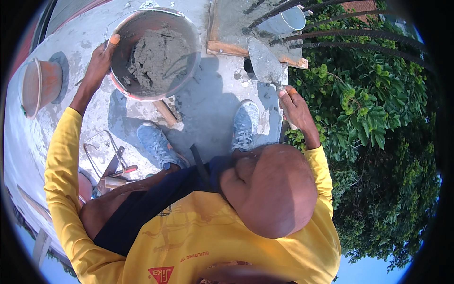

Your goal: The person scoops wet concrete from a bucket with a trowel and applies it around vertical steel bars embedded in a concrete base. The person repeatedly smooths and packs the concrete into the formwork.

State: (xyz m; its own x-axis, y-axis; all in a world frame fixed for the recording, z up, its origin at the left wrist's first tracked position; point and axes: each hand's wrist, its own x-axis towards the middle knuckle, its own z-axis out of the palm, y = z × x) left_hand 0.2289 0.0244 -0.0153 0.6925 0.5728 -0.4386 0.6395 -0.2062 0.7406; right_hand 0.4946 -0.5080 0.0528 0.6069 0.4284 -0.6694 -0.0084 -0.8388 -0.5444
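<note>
Left hand [98, 61]: holding the left rim of the large bucket [146, 98], thumb over the edge.
Right hand [297, 110]: wrapped around the handle of the trowel [264, 60], right of centre.
Trowel blade: pointing toward the top of the frame, overlapping the wooden frame [227, 48].
Grey mix [158, 59]: lumpy, inside the large bucket, upper left of centre.
Orange bucket [48, 83]: at far left.
Saw [112, 165]: lower left, near a shoe [158, 142].
Foliage [369, 113]: filling the right side.
</note>
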